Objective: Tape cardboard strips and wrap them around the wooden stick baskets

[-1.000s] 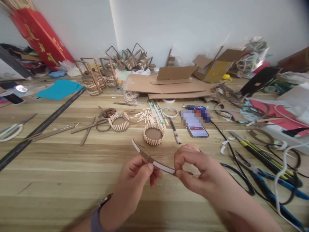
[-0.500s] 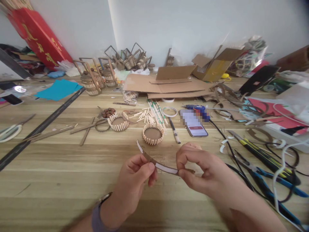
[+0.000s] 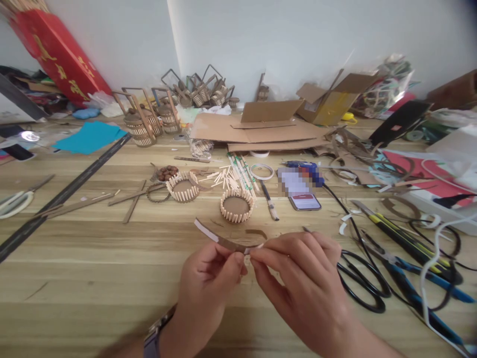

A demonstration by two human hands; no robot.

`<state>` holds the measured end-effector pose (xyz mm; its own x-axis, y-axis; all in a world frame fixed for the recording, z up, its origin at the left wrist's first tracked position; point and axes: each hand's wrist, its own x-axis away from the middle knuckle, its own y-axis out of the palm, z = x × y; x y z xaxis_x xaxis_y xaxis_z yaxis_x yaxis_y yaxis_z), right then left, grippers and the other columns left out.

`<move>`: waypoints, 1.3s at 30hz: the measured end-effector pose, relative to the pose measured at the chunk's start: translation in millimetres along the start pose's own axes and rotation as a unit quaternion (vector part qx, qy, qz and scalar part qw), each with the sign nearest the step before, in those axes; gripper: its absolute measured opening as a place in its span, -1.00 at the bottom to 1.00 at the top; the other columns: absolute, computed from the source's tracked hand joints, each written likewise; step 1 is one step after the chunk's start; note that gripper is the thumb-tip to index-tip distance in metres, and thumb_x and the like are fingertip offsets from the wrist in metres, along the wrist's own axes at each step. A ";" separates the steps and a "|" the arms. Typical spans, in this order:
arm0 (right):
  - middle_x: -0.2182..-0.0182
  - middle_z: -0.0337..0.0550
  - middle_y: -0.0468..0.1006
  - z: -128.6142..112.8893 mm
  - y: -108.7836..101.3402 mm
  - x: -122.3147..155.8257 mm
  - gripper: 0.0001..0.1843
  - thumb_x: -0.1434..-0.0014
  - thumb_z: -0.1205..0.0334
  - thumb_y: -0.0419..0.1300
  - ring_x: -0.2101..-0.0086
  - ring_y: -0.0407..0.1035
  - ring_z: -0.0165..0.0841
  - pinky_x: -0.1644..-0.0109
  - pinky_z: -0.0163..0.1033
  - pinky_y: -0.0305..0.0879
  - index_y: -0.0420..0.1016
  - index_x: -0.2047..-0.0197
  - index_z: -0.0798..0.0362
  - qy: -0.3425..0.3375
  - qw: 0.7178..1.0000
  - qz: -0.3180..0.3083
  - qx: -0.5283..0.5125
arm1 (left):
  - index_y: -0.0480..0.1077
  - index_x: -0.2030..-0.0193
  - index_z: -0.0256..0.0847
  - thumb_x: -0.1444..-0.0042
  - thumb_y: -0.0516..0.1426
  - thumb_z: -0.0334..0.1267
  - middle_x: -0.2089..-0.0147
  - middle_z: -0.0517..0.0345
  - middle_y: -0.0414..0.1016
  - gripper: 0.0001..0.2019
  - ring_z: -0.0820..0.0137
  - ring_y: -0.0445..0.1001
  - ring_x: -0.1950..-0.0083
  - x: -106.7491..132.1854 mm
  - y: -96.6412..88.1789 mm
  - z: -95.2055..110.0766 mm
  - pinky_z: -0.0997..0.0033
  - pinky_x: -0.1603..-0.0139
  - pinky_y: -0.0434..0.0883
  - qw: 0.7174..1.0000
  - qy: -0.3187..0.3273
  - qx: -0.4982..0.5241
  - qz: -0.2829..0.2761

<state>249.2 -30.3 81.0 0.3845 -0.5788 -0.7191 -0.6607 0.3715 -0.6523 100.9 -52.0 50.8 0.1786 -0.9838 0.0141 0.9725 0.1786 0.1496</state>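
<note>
Between my hands is a thin brown cardboard strip (image 3: pixel 226 242) with white patches along one face, bowed into a curve. My left hand (image 3: pixel 212 278) pinches it near the middle between thumb and fingers. Close beside, my right hand (image 3: pixel 298 273) pinches the strip too, and its far end curls up behind my right fingertips. Just beyond them sits a round cardboard base ringed with short wooden sticks (image 3: pixel 236 208). A second stick ring (image 3: pixel 182 188) lies to its left, near loose wooden sticks (image 3: pixel 225 178).
Black-handled scissors (image 3: pixel 363 283), pliers (image 3: pixel 406 283) and a yellow-black cutter (image 3: pixel 406 243) lie at the right. A glue gun (image 3: pixel 305 169), phone (image 3: pixel 305 200), pen (image 3: pixel 269 201) and tape roll (image 3: pixel 262 172) lie farther back. White-handled scissors (image 3: pixel 18 203) are far left. Small finished buckets (image 3: pixel 137 129) stand behind.
My right hand has moved left along the strip, close to my left fingertips. The strip's left end now reaches farther left, and its right end curls back. Black scissor handles have come into view.
</note>
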 end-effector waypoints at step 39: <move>0.49 -0.28 0.50 8.2 -5.0 -2.9 -0.80 -0.22 0.43 0.09 0.43 0.32 -0.39 0.23 -0.17 0.08 0.43 0.40 0.01 -0.045 0.997 -0.059 -0.004 | 0.45 0.36 -0.12 -0.10 0.14 -0.47 0.42 0.23 0.50 -0.85 0.40 0.43 0.38 7.5 -10.9 2.3 0.51 0.30 0.34 0.944 0.209 -0.242 -0.082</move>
<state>256.7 -24.6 84.4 0.5149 -0.5510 -0.6567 -0.6134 0.2983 -0.7313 91.4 -61.3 51.5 -0.0346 -0.9260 -0.3760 0.9282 0.1097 -0.3555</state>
